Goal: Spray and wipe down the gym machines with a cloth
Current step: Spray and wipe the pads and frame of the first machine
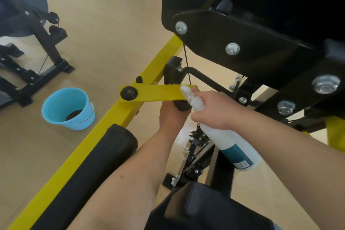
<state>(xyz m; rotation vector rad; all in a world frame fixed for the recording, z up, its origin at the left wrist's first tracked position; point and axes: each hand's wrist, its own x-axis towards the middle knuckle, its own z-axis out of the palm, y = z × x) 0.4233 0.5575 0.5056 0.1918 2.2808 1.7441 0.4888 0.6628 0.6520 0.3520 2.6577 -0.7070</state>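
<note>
Spraying: our right hand [214,110] grips bottle [229,142]; left hand [170,115] clutches dark lump [182,105], lever [158,92] above; wiping undone, we judge.

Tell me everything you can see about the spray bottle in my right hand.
The spray bottle is white, translucent-looking plastic with a white trigger head and a teal label carrying a barcode near its base. It is tilted, nozzle up and left toward the end of the flat yellow bar, base down and right. The right hand grips its neck, just below the head.
</note>
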